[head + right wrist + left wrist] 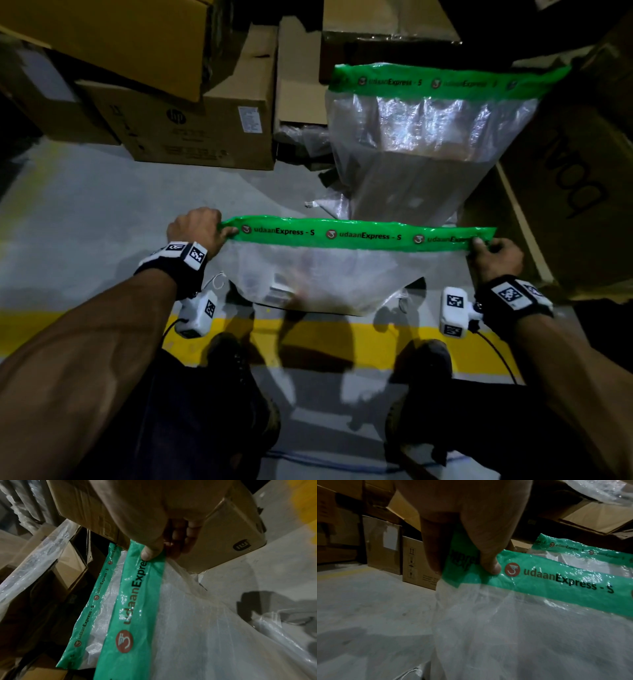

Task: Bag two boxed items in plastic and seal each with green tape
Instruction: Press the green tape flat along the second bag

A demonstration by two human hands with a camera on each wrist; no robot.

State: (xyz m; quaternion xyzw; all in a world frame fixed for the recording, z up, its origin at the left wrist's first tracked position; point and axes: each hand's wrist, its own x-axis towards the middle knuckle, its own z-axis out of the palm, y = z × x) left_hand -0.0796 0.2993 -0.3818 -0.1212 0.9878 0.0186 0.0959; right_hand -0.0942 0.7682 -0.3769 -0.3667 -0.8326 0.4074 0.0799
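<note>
I hold a clear plastic bag [322, 277] up in front of me by its top edge, sealed along its top by a strip of green printed tape [356, 233]. My left hand [197, 228] pinches the tape's left end [462, 566] between thumb and fingers. My right hand [495, 251] pinches the right end [150, 559]. A boxed item shows faintly through the bag's lower part [284, 291]. Behind it a second bagged box [421, 147] stands upright, its top closed with the same green tape [445, 82].
Cardboard boxes [202, 130] are stacked at the back left, and a big carton [579, 192] stands on the right. The grey floor [102, 205] carries a yellow line [325, 339]. My shoes [239, 370] stand below the bag.
</note>
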